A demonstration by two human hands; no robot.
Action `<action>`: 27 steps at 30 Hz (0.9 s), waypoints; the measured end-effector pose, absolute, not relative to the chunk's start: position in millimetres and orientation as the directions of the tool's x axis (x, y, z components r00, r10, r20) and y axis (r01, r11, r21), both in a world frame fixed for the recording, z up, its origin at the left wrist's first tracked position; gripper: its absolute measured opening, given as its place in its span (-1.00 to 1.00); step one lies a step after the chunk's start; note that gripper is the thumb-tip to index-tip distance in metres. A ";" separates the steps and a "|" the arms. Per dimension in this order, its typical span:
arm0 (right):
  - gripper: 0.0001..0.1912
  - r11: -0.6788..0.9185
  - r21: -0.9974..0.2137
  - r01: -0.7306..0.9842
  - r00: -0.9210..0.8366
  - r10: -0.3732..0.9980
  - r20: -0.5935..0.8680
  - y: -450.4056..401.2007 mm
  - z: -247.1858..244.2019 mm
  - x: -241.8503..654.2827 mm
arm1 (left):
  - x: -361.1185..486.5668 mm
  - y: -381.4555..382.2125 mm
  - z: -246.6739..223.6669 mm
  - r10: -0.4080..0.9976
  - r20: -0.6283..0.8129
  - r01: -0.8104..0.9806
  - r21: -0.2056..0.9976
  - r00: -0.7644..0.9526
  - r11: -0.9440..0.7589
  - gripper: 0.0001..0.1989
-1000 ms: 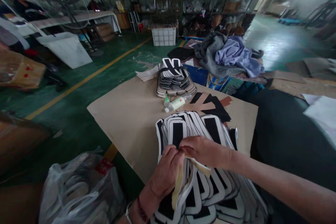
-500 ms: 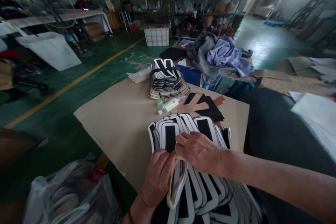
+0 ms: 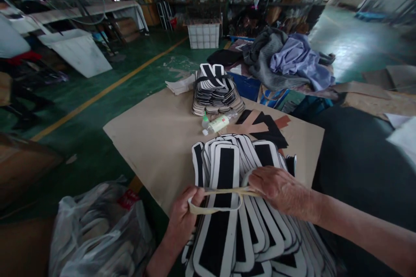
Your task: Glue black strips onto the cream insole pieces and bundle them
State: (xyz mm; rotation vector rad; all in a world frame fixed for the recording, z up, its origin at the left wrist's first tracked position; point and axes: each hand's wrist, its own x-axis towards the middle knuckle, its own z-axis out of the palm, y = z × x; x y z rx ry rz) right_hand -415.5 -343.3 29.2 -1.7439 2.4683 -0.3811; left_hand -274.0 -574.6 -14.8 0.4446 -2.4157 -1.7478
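A pale, narrow looped strip (image 3: 214,210) stretches between my two hands above a pile of black pieces with white borders (image 3: 224,164). My left hand (image 3: 185,212) pinches its left end, fingers closed, at the pile's left side. Over the right part of the pile, my right hand (image 3: 276,186) is closed on the other end. One long bordered piece lies on top of the pile, under the strip. Behind the pile, a clear bottle with a pale label (image 3: 219,124) lies on its side by a small green-capped bottle (image 3: 205,120).
The pile rests on a brown board (image 3: 139,138). Farther back are a stack of bordered pieces tied with a black band (image 3: 214,91) and black and tan scraps (image 3: 264,129). A plastic bag of pieces (image 3: 104,233) stands at lower left; crumpled cloth (image 3: 299,60) lies behind.
My hands have moved apart, my left to the left and my right to the right, drawing the strip out between them. The view has shifted slightly, so the surroundings sit farther right.
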 end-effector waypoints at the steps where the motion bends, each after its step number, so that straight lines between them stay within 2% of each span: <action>1: -0.79 0.335 -0.347 -0.876 -0.380 -0.923 0.068 -345.4 32.3 -413.6 | -274.4 -570.8 -11.2 -0.346 -0.145 -0.216 0.960 -0.927 0.176 -0.65; 3: -0.78 0.344 -0.552 -0.760 -0.444 -0.894 0.053 -351.2 40.2 -410.3 | -277.2 -563.0 -6.7 -0.402 -0.262 -0.247 0.965 -0.877 -0.091 -0.63; 5: -0.77 0.306 -0.752 -0.584 -0.489 -0.872 0.025 -358.7 47.3 -407.0 | -283.0 -555.8 -6.3 -0.424 -0.342 -0.143 0.889 -0.839 -0.435 -0.62; 7: -0.77 0.230 -0.898 -0.376 -0.523 -0.852 0.001 -368.0 50.7 -402.9 | -290.9 -550.1 -7.9 -0.398 -0.420 0.000 0.688 -0.816 -0.726 -0.61; 9: -0.72 0.130 -0.978 -0.160 -0.537 -0.843 -0.024 -379.0 49.4 -398.0 | -298.6 -546.0 -8.3 -0.338 -0.478 0.062 0.504 -0.811 -0.861 -0.53; 10: -0.68 0.074 -0.996 -0.057 -0.542 -0.840 -0.031 -384.9 47.2 -395.7 | -301.5 -544.5 -7.4 -0.312 -0.489 0.061 0.462 -0.814 -0.885 -0.50; 12: -0.59 -0.059 -0.987 0.152 -0.583 -0.812 -0.041 -396.6 41.1 -392.4 | -304.9 -542.5 -2.9 -0.285 -0.467 0.038 0.470 -0.837 -0.882 -0.49; 15: -0.48 -0.275 -0.852 0.446 -0.690 -0.712 -0.131 -409.9 33.1 -392.8 | -306.0 -543.8 7.8 -0.259 -0.369 0.006 0.563 -0.893 -0.826 -0.50; 17: -0.43 -0.339 -0.751 0.567 -0.695 -0.686 -0.215 -413.3 30.9 -396.3 | -306.2 -549.4 14.8 -0.226 -0.341 -0.015 0.578 -0.912 -0.816 -0.48; 19: -0.42 -0.320 -0.723 0.613 -0.668 -0.699 -0.256 -412.6 30.8 -401.0 | -305.1 -559.0 19.6 -0.237 -0.389 -0.009 0.534 -0.890 -0.846 -0.45; 21: -0.43 -0.281 -0.725 0.629 -0.642 -0.714 -0.280 -410.2 30.9 -405.5 | -301.0 -570.9 20.9 -0.345 -0.449 0.095 0.491 -0.824 -0.866 -0.44; 23: -0.44 -0.239 -0.736 0.633 -0.618 -0.729 -0.295 -408.8 29.3 -409.1 | -293.9 -582.0 17.9 -0.465 -0.473 0.191 0.518 -0.748 -0.834 -0.43; 25: -0.45 -0.191 -0.768 0.611 -0.599 -0.746 -0.291 -410.0 25.7 -411.3 | -286.5 -589.6 11.9 -0.478 -0.465 0.142 0.589 -0.745 -0.796 -0.40; 27: -0.44 -0.135 -0.819 0.558 -0.589 -0.760 -0.276 -412.8 22.2 -412.5 | -282.3 -594.1 7.2 -0.403 -0.452 0.012 0.654 -0.796 -0.757 -0.38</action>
